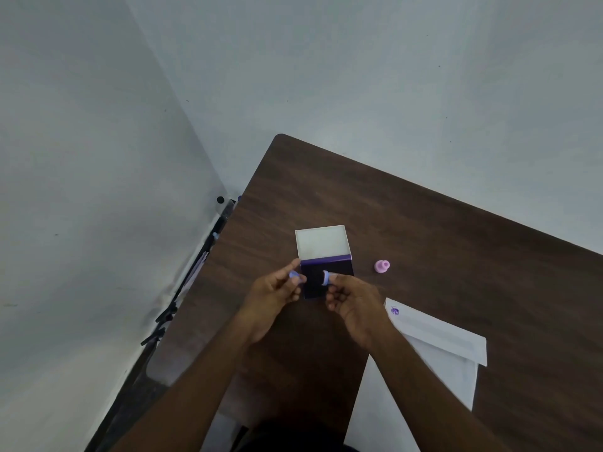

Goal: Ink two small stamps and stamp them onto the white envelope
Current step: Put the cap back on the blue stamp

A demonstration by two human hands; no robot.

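Observation:
An open ink pad (326,282) lies mid-table, its pale lid (323,243) flipped up behind the dark purple ink surface. My right hand (354,301) pinches a small blue stamp (326,278) just over the ink. My left hand (274,295) holds a small blue piece (294,275), likely the stamp's cap, at the pad's left edge. A pink stamp (381,266) stands alone to the right of the pad. The white envelope (434,350) lies at the lower right, with one purple print (394,310) near its top corner.
The dark wooden table (424,230) has its left edge close to a grey wall. A black stand with rods (169,314) leans in the gap beside that edge. The envelope's lower end runs under my right forearm.

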